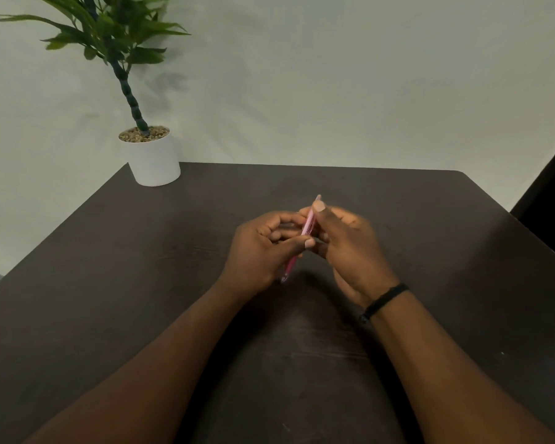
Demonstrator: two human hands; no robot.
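A slim pink pen (309,224) slants above the middle of the dark wooden table (141,283), its far end up and to the right, its near end low and to the left. My left hand (263,251) grips the pen's lower half with thumb and curled fingers. My right hand (350,241) pinches the upper part, thumb lying along the barrel near the top. The middle of the pen is partly hidden by fingers. A black band circles my right wrist.
A white pot (154,158) with a green leafy plant (109,30) stands at the table's far left corner. A pale wall lies behind the table. A dark panel (548,193) shows at the right edge.
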